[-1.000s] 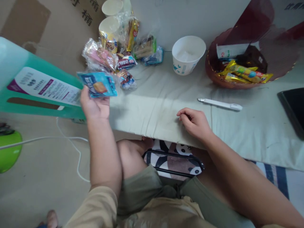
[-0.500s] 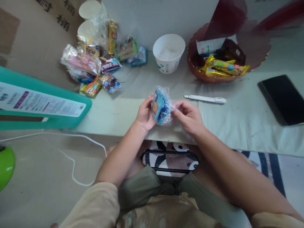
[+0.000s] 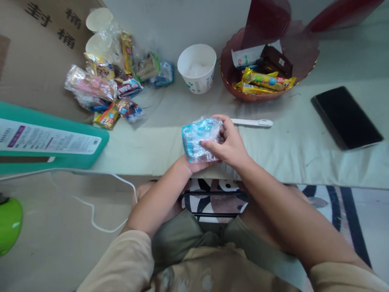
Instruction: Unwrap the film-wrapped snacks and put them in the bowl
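A blue snack packet [image 3: 192,138] in crinkled clear plastic wrap is held between both hands above the near part of the table. My right hand [image 3: 233,145] grips its right side, thumb across the upper face and fingers around the far edge. Underneath lies my left hand [image 3: 196,165], closed against the packet from below, its fingers mostly hidden. Just beyond my right hand is a white craft knife [image 3: 253,122], whose blade end the hand covers.
Wrapped snacks [image 3: 99,87] are piled at the left beside a green container [image 3: 100,144]. A white paper cup [image 3: 197,69] stands at the back. Right of it sits a reddish bowl [image 3: 226,67] with yellow-wrapped bars. A black phone [image 3: 346,117] lies far right; a white cable [image 3: 92,211] hangs below.
The packet has turned so its broad blue, plastic-covered face shows upward. My left hand has slid beneath it, and my right hand has gone from pinching the wrap to gripping the packet's side.
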The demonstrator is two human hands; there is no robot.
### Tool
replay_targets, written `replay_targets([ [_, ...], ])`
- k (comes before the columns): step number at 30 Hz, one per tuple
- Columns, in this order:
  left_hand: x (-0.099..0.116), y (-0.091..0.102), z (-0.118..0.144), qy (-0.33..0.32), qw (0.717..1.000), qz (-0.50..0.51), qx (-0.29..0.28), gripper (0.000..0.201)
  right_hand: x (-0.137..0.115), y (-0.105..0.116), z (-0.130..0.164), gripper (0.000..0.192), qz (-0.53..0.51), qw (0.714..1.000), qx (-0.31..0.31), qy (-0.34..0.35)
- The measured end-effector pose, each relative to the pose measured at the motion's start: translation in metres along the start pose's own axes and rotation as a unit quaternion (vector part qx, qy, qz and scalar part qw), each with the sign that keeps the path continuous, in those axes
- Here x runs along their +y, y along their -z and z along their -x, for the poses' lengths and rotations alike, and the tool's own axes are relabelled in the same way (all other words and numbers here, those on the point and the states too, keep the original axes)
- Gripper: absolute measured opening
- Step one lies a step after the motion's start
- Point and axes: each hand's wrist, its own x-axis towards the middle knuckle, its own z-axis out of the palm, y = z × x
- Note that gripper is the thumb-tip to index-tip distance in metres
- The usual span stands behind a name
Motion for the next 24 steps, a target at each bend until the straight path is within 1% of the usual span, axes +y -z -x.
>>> replay_targets([
  [2, 0.008, 0.004, 0.003, 0.026, 0.999, 0.017, 0.017, 0.031, -0.001, 0.004, -0.001, 0.068, -0.002, 1.0, 0.028, 0.009],
  [3, 0.013, 0.006, 0.004, 0.012, 0.999, 0.022, 0.039, 0.033, -0.001, 0.006, -0.002, 0.065, 0.003, 0.998, 0.057, 0.017],
  [5, 0.024, 0.009, 0.008, -0.05, 0.995, 0.021, 0.089, 0.039, 0.002, 0.009, -0.004, 0.063, 0.017, 0.992, 0.127, 0.018],
  [6, 0.028, 0.009, 0.01, -0.076, 0.992, 0.014, 0.099, 0.042, 0.005, 0.01, -0.005, 0.063, 0.027, 0.987, 0.159, 0.008],
  [8, 0.034, 0.006, 0.011, -0.108, 0.989, -0.023, 0.094, 0.044, 0.011, 0.009, -0.008, 0.061, 0.038, 0.979, 0.199, -0.017],
  [9, 0.034, 0.003, 0.01, -0.128, 0.986, -0.053, 0.093, 0.046, 0.014, 0.008, -0.01, 0.059, 0.038, 0.978, 0.205, -0.025],
  [10, 0.034, 0.001, 0.008, -0.156, 0.979, -0.082, 0.1, 0.051, 0.015, 0.007, -0.012, 0.055, 0.037, 0.978, 0.202, -0.029],
  [12, 0.032, -0.002, 0.003, -0.217, 0.958, -0.126, 0.137, 0.062, 0.016, 0.007, -0.015, 0.044, 0.037, 0.981, 0.188, -0.032],
  [14, 0.029, -0.002, -0.001, -0.251, 0.94, -0.149, 0.175, 0.068, 0.014, 0.009, -0.016, 0.035, 0.058, 0.981, 0.18, -0.033],
  [16, 0.027, 0.003, -0.003, -0.263, 0.93, -0.165, 0.198, 0.069, 0.011, 0.011, -0.016, 0.028, 0.069, 0.982, 0.173, -0.037],
  [18, 0.025, 0.009, -0.003, -0.284, 0.917, -0.185, 0.211, 0.061, 0.011, 0.011, -0.015, 0.027, 0.043, 0.987, 0.146, -0.05],
  [19, 0.023, 0.012, -0.002, -0.295, 0.911, -0.199, 0.208, 0.058, 0.011, 0.01, -0.014, 0.027, 0.022, 0.99, 0.129, -0.06],
  [21, 0.021, 0.017, -0.002, -0.307, 0.904, -0.235, 0.181, 0.056, 0.011, 0.01, -0.013, 0.028, -0.008, 0.992, 0.106, -0.075],
  [23, 0.019, 0.021, -0.004, -0.311, 0.901, -0.261, 0.151, 0.06, 0.009, 0.013, -0.011, 0.027, 0.031, 0.99, 0.115, -0.07],
  [24, 0.019, 0.024, -0.005, -0.314, 0.901, -0.263, 0.144, 0.061, 0.008, 0.016, -0.01, 0.027, 0.082, 0.987, 0.128, -0.053],
])
